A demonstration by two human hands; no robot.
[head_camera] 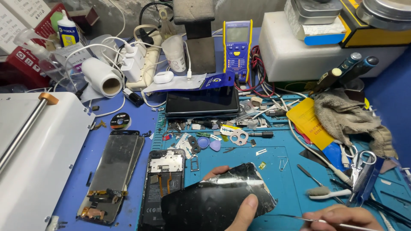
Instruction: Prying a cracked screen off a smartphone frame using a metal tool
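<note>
My left hand (239, 210) grips a black cracked phone screen panel (214, 199), thumb on its front, fingers behind its upper edge. It is held tilted above the blue work mat (274, 171). My right hand (342, 217) at the bottom right pinches a thin metal tool (299, 218) whose tip points left toward the panel's lower right corner. Just left of the panel lies an opened phone body (162, 179) with its circuit board showing. A detached display assembly (112, 175) lies further left.
Small parts, picks and screws (214, 139) litter the mat's top. A stack of dark phones (202, 102), a yellow-blue multimeter (237, 47), a grey rag (351, 117), scissors (361, 164), a toothbrush (327, 193) and a white machine (34, 149) surround the spot.
</note>
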